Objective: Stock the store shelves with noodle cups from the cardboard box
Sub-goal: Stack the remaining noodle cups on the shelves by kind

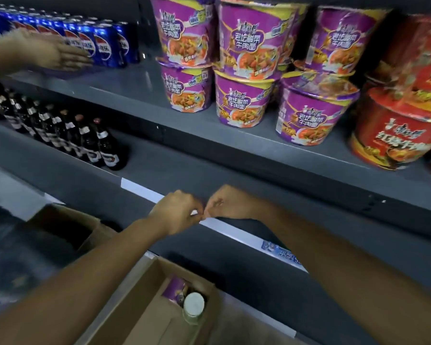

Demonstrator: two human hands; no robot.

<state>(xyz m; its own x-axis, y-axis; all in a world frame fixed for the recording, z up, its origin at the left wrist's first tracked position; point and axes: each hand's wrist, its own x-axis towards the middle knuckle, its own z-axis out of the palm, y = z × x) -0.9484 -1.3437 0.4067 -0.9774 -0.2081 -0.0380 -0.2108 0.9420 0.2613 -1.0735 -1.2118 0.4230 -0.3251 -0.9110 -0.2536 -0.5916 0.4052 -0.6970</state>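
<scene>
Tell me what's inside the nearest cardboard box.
The cardboard box holds a purple noodle cup and a white-capped bottle in its far corner. Whatever lies beneath them or at its near end is hidden.

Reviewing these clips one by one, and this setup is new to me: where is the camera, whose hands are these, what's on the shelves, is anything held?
No machine here: a person wears one wide-angle camera on the head, looking forward and down, so the two arms from the bottom are their own. The left hand and right hand meet fingertip to fingertip above the lower shelf edge, fingers curled; whether they pinch something small is too blurred to tell. Neither holds a noodle cup. The upper shelf carries purple noodle cups stacked two high, red noodle cups to their right, blue cans to their left; dark bottles stand one shelf down. The cardboard box below holds a purple cup and a white-capped bottle. The blurred hand at upper left is someone else's.
</scene>
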